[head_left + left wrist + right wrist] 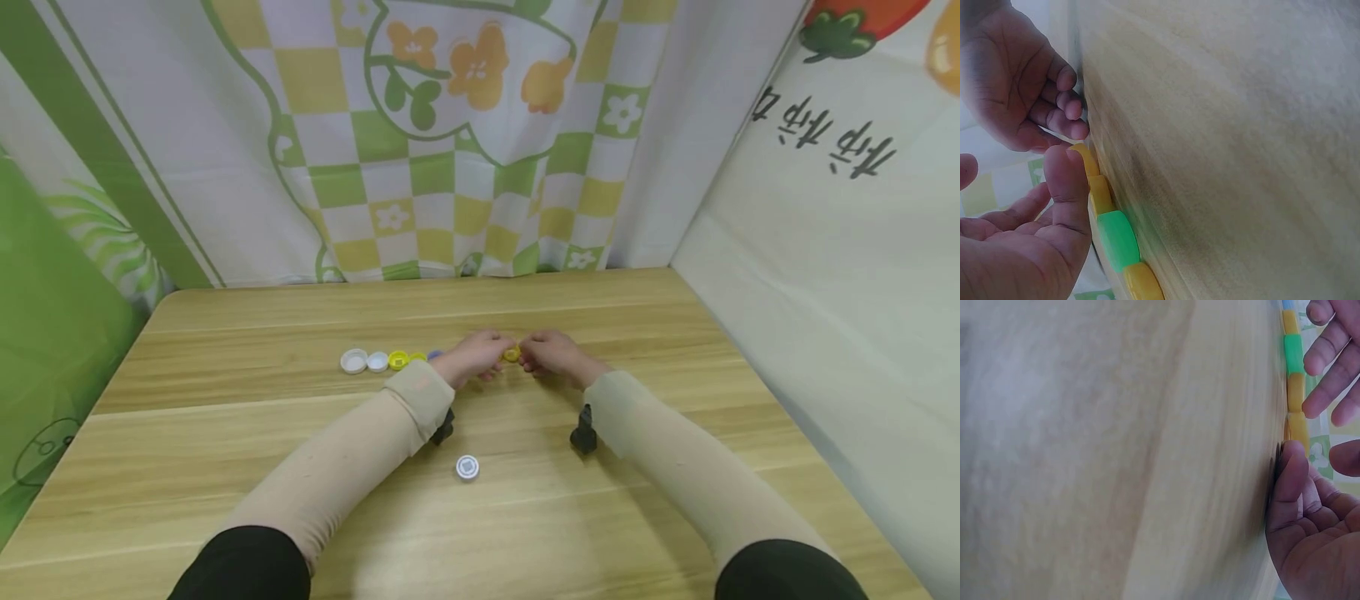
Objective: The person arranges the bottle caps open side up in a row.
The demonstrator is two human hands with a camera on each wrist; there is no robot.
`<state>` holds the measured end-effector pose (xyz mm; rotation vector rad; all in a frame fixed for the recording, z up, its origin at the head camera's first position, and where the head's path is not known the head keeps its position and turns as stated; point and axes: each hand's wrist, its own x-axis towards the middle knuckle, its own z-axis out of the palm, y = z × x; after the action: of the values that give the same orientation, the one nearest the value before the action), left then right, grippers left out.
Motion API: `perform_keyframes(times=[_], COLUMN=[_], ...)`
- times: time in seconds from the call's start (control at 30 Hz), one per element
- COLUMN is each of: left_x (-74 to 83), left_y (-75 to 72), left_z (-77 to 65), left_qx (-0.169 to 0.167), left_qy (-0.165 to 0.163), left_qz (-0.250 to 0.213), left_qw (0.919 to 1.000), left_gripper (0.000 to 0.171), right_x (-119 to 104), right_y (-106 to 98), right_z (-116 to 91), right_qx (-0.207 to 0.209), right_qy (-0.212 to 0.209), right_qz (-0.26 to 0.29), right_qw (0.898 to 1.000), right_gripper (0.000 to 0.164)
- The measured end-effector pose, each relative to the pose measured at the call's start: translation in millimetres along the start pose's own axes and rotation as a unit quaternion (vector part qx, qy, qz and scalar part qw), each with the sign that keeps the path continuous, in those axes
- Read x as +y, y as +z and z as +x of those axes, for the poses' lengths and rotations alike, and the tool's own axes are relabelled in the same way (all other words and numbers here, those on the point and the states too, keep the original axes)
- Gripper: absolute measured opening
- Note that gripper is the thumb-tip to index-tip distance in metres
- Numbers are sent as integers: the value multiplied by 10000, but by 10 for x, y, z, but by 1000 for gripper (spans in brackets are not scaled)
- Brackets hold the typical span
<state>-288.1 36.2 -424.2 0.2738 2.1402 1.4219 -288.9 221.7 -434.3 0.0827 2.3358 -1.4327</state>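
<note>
A yellow bottle cap (512,354) lies on the table between my two hands, at the right end of a row of caps. My left hand (480,354) reaches over part of the row; its thumb and fingers are loosely bent near the yellow caps. From the other side my right hand (555,353) meets the end cap, its thumb tip (1294,455) right at the edge. Beside the end cap are another yellow cap (1296,392), a green cap (1294,354) and a further yellow cap (1143,281). My left arm and hand hide some of the row in the head view.
Two white caps (354,361), yellow caps (398,360) and a partly hidden blue cap (434,355) continue the row leftward. One white cap (467,468) sits apart, nearer the front of the wooden table (247,467). A patterned curtain (480,192) hangs behind the table.
</note>
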Motion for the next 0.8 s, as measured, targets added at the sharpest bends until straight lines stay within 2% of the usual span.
perform_keyframes(times=[0.27,0.53,0.8], left_x=[12,-13,-34], left_y=[-17,21,-27], left_z=[-10,-14,-126], left_qx=[-23,69,24], left_qy=[-42,51,108], left_qz=[-47,-199,-599], left_qw=[10000,9998,9981], left_gripper=[58,53,47], right_x=[-15,2,18], right_y=[-12,12,6], right_z=[-11,-10,-57], right_qx=[-9,-24,-9], right_qy=[-28,-110,-146], right_qz=[-79,-119,-52], right_qw=[10000,9999,9999], right_gripper=[34,35,34])
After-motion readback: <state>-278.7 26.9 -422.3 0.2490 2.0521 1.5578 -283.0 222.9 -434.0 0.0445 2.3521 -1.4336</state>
